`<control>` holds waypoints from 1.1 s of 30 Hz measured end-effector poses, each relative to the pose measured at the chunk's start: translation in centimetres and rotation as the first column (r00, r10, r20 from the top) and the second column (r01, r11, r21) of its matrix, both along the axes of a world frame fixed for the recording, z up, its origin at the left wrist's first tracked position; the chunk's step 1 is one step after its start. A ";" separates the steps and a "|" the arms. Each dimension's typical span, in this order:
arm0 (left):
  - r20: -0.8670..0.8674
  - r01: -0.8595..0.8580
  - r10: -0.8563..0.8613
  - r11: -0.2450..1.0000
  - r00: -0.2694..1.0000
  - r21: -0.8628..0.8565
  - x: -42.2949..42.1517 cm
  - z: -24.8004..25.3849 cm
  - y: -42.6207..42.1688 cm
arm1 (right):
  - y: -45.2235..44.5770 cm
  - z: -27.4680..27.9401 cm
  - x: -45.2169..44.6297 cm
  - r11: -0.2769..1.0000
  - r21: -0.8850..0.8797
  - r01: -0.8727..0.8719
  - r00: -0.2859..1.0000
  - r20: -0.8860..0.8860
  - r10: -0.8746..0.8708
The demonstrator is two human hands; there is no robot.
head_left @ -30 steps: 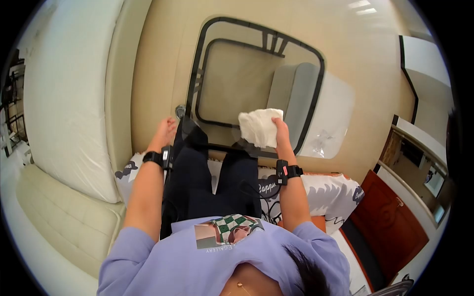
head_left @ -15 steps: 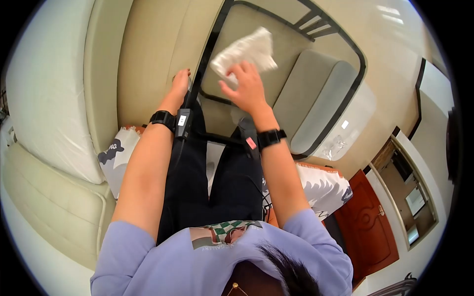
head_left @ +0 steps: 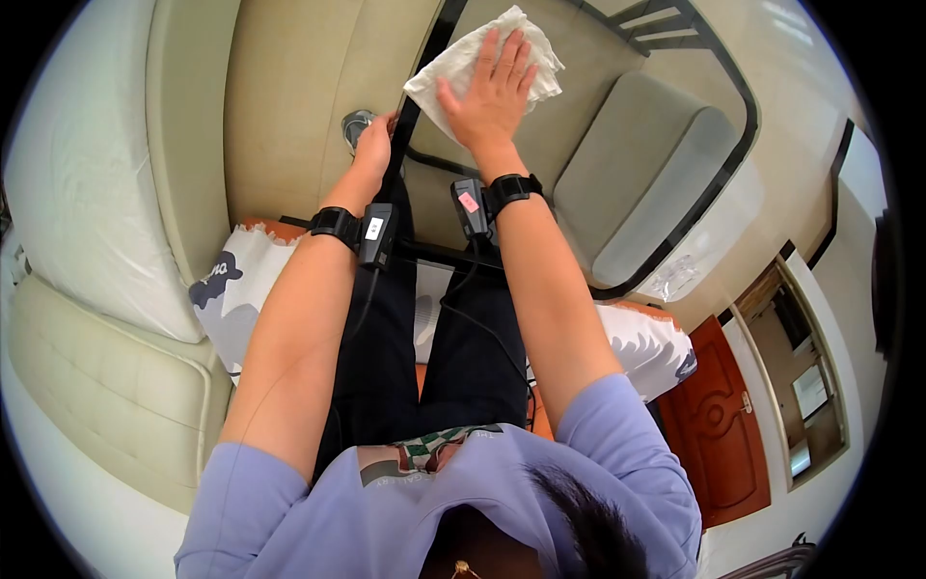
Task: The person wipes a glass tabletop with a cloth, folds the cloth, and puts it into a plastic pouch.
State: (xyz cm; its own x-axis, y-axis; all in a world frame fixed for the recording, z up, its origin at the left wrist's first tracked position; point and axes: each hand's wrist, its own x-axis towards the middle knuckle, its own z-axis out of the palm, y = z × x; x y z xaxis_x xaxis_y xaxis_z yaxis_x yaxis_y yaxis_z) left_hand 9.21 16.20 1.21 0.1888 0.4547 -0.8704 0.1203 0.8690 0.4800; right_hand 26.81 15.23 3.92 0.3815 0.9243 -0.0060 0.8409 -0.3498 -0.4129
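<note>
A white cloth (head_left: pixel 451 72) lies spread on the glass tabletop (head_left: pixel 579 48) near its black left edge. My right hand (head_left: pixel 490 96) rests flat on top of the cloth, palm down, fingers spread. At the table's left edge is my left hand (head_left: pixel 374 145), its fingers curled round the black rim. Each wrist wears a black strap with a small black box, and a cable runs down from each box.
A padded bed edge (head_left: pixel 188 116) runs along the left. Below the glass are a grey cushioned block (head_left: pixel 632 154) and a shoe (head_left: pixel 357 125). A patterned cover (head_left: pixel 641 352) lies under my legs. A red-brown door (head_left: pixel 719 425) stands at the right.
My right hand has moved up and left over the glass and now presses the cloth flat with fingers spread. My left hand has come onto the table's edge. The view has shifted.
</note>
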 end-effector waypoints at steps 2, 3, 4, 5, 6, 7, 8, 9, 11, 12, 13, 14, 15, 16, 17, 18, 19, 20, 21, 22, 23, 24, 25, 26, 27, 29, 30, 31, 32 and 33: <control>-0.064 0.064 -0.064 0.998 0.996 0.010 0.0 -0.9 -0.2 | 0.0 -1.0 -0.9 0.998 0.040 -0.038 0.999 0.017 0.038; -0.121 0.122 -0.119 0.992 0.986 0.022 -0.5 -1.0 -0.5 | -0.3 -0.7 -2.1 0.999 0.035 -0.038 0.999 0.018 0.037; -0.117 0.123 -0.120 0.992 0.986 0.018 -0.4 -0.8 -0.6 | -0.5 -0.4 -3.0 0.987 0.009 -0.159 0.987 -0.031 0.160; -0.242 0.155 -0.150 0.988 0.958 -0.001 -0.3 -0.6 -0.6 | -0.6 -0.2 -3.8 0.960 -0.010 -0.279 0.957 -0.082 0.277; -0.359 0.180 -0.179 0.983 0.916 -0.031 0.0 -0.2 -0.5 | -0.2 0.1 -4.5 0.950 -0.003 -0.312 0.948 -0.067 0.311; -0.393 0.182 -0.186 0.982 0.900 -0.048 0.2 0.1 -0.2 | 0.1 0.2 -4.5 0.950 -0.005 -0.311 0.948 -0.066 0.310; -0.396 0.175 -0.183 0.983 0.900 -0.056 0.4 0.5 0.0 | 0.4 0.1 -4.4 0.944 0.009 -0.328 0.943 -0.055 0.328; -0.388 0.165 -0.177 0.984 0.905 -0.064 0.5 1.2 0.2 | 0.7 0.2 -4.3 0.938 0.022 -0.345 0.937 -0.048 0.346; -0.359 0.147 -0.166 0.986 0.918 -0.081 1.3 2.7 0.6 | 1.4 -0.1 -3.8 0.933 0.045 -0.357 0.933 -0.029 0.359; -0.346 0.137 -0.162 0.986 0.924 -0.095 1.7 3.8 0.7 | 1.6 -0.2 -3.5 0.925 0.059 -0.376 0.925 -0.034 0.378; -0.329 0.129 -0.157 0.986 0.931 -0.106 2.1 4.7 0.9 | 1.7 -0.4 -3.3 0.917 0.073 -0.392 0.918 -0.039 0.395; -0.310 0.123 -0.153 0.986 0.939 -0.112 2.4 5.2 1.0 | 1.7 -0.4 -3.0 0.919 0.076 -0.386 0.920 -0.045 0.390; -0.280 0.120 -0.146 0.987 0.949 -0.110 2.5 5.3 1.0 | 1.8 -0.5 -2.7 0.914 0.078 -0.399 0.915 -0.024 0.402; -0.234 0.111 -0.134 0.988 0.963 -0.111 2.6 5.3 0.5 | 1.9 -0.6 -2.3 0.908 0.081 -0.411 0.911 -0.001 0.413; -0.171 0.111 -0.127 0.989 0.977 -0.101 1.7 3.5 0.0 | 2.0 -0.7 -1.8 0.910 0.089 -0.405 0.914 -0.003 0.406; -0.105 0.109 -0.119 0.990 0.987 -0.093 0.8 1.6 -0.5 | 2.1 -0.8 -1.3 0.903 0.095 -0.419 0.908 0.020 0.419; 0.032 0.103 -0.100 0.991 0.994 -0.085 0.4 1.0 -0.5 | 2.1 -0.8 -0.7 0.897 0.098 -0.432 0.902 0.043 0.430; 0.030 0.114 -0.112 0.990 0.993 -0.083 0.0 0.4 -0.7 | 1.9 -0.9 -0.1 0.901 0.101 -0.421 0.907 0.041 0.419; 0.009 0.107 -0.107 0.989 0.994 -0.097 0.1 0.5 -0.7 | 1.8 -0.8 0.7 0.903 0.131 -0.410 0.912 0.045 0.408; -0.012 0.102 -0.104 0.988 0.994 -0.111 0.3 0.5 -0.7 | 1.7 -0.8 1.6 0.904 0.161 -0.397 0.918 0.047 0.395; -0.014 0.118 -0.120 0.987 0.993 -0.111 0.5 0.5 -0.7 | 1.5 -0.9 2.7 0.910 0.162 -0.382 0.924 0.046 0.380; -0.036 0.114 -0.119 0.987 0.992 -0.116 0.5 0.9 -0.6 | 1.4 -0.7 3.7 0.929 0.153 -0.337 0.942 0.041 0.334; -0.058 0.111 -0.118 0.986 0.991 -0.122 0.9 1.2 -0.6 | 1.1 -0.6 5.1 0.946 0.143 -0.289 0.957 0.036 0.287; -0.130 0.181 -0.195 0.977 0.972 -0.114 1.3 1.5 -0.6 | 0.5 -0.4 6.7 0.949 0.147 -0.281 0.960 0.017 0.281; -0.128 0.196 -0.210 0.974 0.969 -0.115 1.5 1.6 -0.8 | 0.0 0.0 8.3 0.953 0.144 -0.266 0.964 0.019 0.266; -0.133 0.091 -0.117 0.978 0.984 -0.185 1.3 1.0 -0.6 | -1.3 0.5 11.6 0.977 0.041 -0.207 0.978 0.011 0.207; -0.096 0.153 -0.176 0.967 0.980 -0.204 -0.2 -0.8 -0.7 | -2.3 0.4 13.1 0.983 0.005 -0.185 0.981 0.065 0.184; -0.086 0.164 -0.185 0.965 0.979 -0.204 -0.1 -0.6 -0.4 | -3.3 0.4 14.6 0.984 0.002 -0.176 0.982 0.074 0.176; -0.130 0.239 -0.269 0.948 0.954 -0.210 -0.1 -0.3 -0.4 | -4.4 0.5 16.1 0.991 -0.005 -0.133 0.988 0.079 0.133; -0.173 0.308 -0.348 0.926 0.921 -0.219 0.0 -0.1 -0.4 | -5.5 0.6 17.7 0.996 -0.013 -0.092 0.992 0.084 0.093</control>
State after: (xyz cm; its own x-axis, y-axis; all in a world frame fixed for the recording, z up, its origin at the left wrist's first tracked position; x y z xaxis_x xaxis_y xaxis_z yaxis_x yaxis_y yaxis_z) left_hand 9.16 15.78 1.15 0.1086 0.2262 -0.9680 0.4923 0.8337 0.2500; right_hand 44.48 9.68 4.49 0.2935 0.9559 0.0138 0.9017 -0.2720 -0.3360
